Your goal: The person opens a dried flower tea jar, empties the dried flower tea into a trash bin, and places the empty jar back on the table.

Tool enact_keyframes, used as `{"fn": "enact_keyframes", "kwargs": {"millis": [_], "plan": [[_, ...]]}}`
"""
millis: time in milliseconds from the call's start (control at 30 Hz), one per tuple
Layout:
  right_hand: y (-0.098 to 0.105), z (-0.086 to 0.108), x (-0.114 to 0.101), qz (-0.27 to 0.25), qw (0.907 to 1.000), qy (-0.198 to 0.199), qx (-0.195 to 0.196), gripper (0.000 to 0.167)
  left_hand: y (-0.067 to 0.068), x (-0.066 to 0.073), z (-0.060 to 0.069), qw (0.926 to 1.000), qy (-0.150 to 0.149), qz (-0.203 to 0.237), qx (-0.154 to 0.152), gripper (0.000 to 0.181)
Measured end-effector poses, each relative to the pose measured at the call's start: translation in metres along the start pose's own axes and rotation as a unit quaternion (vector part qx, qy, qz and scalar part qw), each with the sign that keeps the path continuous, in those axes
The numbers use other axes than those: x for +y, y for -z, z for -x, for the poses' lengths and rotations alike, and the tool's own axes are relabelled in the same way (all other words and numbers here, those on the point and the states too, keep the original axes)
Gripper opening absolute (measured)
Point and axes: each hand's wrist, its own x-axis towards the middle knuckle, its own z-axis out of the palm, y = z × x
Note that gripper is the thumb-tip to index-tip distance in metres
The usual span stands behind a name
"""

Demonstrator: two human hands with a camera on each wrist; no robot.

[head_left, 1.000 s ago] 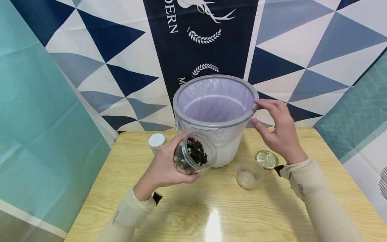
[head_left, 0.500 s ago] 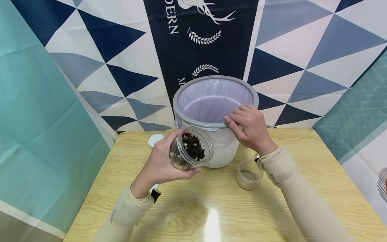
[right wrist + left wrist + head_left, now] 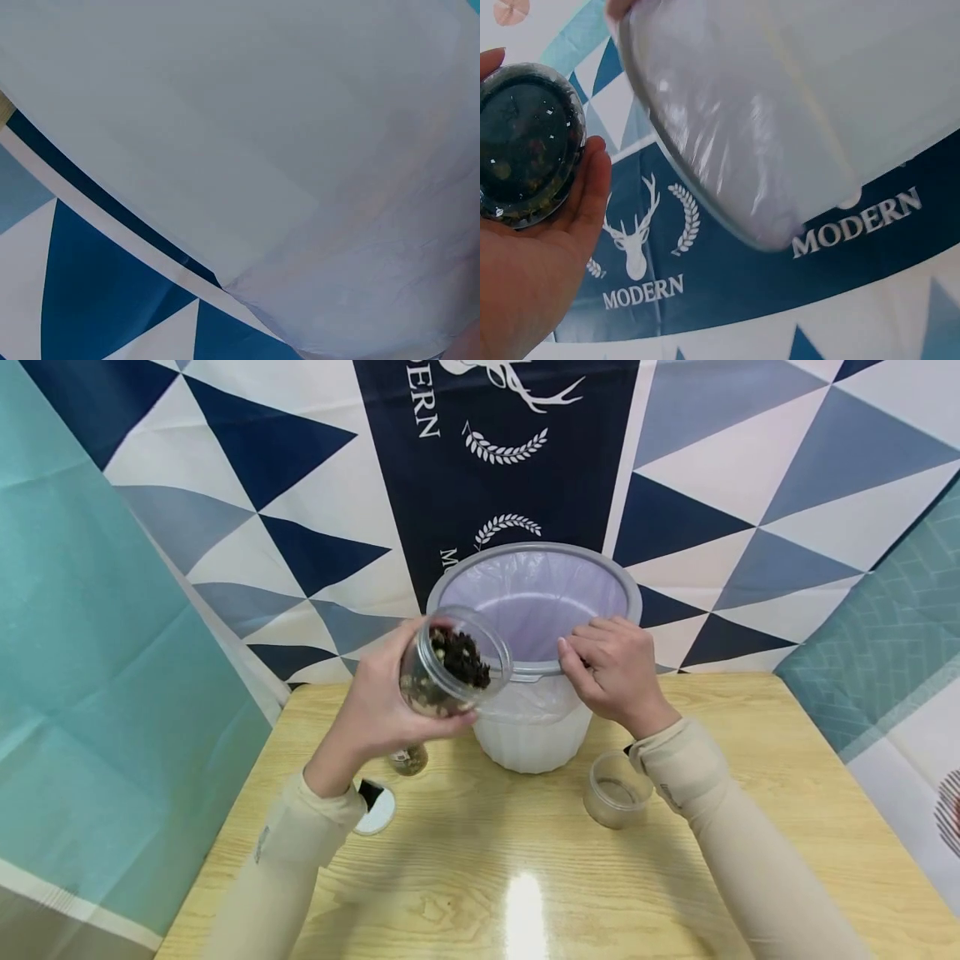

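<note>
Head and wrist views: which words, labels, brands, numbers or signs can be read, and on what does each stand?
"MODERN", twice, left wrist view: dark backdrop panel.
"DERN", head view, start cut off: same panel.
"M", head view, rest behind the bin: same panel.
Too small: marks on both sleeves, small jar.
Right wrist view: none.

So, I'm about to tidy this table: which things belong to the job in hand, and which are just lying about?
In use:
- jar, held in the left hand
- bin, right hand at its rim

Seemingly lying about:
- tub
- bottle, partly hidden
- white disc
</note>
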Motion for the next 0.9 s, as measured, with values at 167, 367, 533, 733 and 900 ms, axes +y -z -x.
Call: {"fn": "enact_keyframes", "kwargs": {"millis": [167,367,533,733,900], "plan": [[-0.002,-0.001,0.000,0.006,1.0000,-0.006,-0.001,0.049,0.010,-0.001,-0.038,0.9995,0.007,-0.031,0.010,0.087],[-0.001,0.000,-0.001,0.005,0.9998,-0.016,-0.010,0.050,0.016,-0.011,-0.069,0.9967,0.037,-0.072,-0.002,0.087],[-0.002,0.000,-0.002,0.005,0.9999,-0.014,-0.008,0.048,0.019,-0.025,-0.086,0.9898,0.052,-0.131,-0.019,0.091],[-0.001,0.000,-0.001,0.010,0.9997,-0.018,-0.011,0.049,0.023,-0.034,-0.108,0.9801,0.067,-0.181,-0.048,0.094],[-0.001,0.000,-0.001,0.010,0.9998,-0.014,-0.007,0.050,0.023,-0.037,-0.120,0.9805,0.067,-0.179,-0.048,0.097]]}}
